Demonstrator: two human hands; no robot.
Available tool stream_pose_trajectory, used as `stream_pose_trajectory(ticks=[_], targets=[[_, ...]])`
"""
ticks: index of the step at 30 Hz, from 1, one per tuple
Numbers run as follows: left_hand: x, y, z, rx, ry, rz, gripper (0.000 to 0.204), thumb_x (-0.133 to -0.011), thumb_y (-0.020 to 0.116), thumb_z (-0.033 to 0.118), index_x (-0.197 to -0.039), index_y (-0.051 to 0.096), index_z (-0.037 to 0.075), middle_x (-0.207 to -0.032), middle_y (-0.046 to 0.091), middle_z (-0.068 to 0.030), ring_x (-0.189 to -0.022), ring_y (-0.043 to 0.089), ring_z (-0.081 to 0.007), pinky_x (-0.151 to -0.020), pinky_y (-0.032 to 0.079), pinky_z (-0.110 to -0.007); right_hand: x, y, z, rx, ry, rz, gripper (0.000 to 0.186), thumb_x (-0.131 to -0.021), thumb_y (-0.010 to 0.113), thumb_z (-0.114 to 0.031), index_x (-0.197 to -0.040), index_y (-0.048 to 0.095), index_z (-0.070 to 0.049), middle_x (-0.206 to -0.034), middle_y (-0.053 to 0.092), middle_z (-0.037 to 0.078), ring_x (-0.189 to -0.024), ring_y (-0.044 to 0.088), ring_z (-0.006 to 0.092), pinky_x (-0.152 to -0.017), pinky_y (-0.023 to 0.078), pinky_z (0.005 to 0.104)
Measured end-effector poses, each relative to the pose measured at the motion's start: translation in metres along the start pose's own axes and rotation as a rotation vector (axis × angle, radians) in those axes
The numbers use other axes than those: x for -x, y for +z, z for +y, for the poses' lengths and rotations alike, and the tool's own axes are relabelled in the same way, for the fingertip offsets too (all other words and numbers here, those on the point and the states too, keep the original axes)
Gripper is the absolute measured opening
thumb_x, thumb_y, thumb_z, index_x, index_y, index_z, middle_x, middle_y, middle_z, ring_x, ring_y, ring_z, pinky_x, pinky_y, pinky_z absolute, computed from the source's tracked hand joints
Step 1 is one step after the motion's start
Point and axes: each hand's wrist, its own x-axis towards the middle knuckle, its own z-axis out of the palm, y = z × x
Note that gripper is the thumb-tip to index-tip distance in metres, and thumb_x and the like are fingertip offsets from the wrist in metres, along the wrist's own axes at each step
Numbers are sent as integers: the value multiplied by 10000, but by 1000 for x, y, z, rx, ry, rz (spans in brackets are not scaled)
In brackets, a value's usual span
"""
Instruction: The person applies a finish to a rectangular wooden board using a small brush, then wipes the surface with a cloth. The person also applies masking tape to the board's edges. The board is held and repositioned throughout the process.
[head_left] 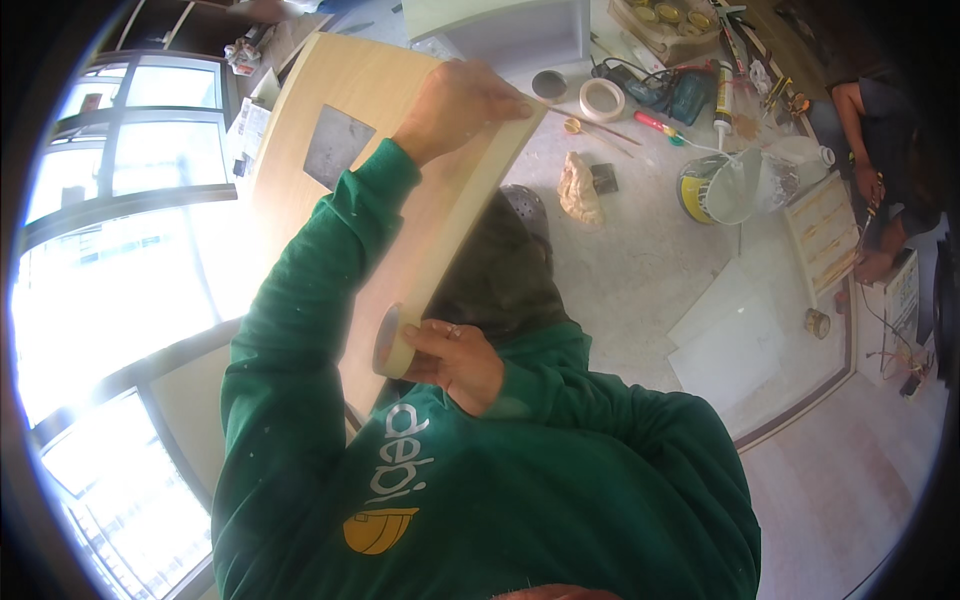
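A light wood panel [268,235] with a rectangular cutout stands tilted in front of me. Along its right edge runs a strip of pale masking tape [468,212]. My left hand [463,108] is at the panel's far corner, its fingers closed on the end of the strip. Nearer to my body, my right hand [456,362] grips the roll of masking tape [394,342], which sits upright beside the panel's edge. The strip stretches between both hands.
On the worktop to the right are another tape roll [602,101], crumpled paper [579,190], a power drill [692,95], a sealant tube [722,95] and a white bucket [722,188]. Another person [876,150] is at the far right. Windows [130,290] line the left side.
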Motion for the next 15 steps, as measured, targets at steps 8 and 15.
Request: stream_pose_trajectory(ticks=[8, 15], targets=[[2, 0, 7, -34, -60, 7, 242, -778, 817, 315, -853, 797, 85, -908, 684, -100, -870, 638, -278, -806, 510, -404, -2, -2, 1, 13, -4, 5, 363, -985, 661, -229, -1215, 597, 45, -1142, 687, 144, -1083, 678, 249, -1017, 515, 395], [3, 1, 4, -33, 33, 53, 188, -762, 843, 171, -897, 803, 48, -794, 645, -27, -695, 580, -115, -609, 464, -284, -2, -2, 2, 9, -4, -8, 377, -990, 652, -227, -1243, 593, 46, -1177, 673, 140, -1116, 663, 256, -1030, 502, 401]])
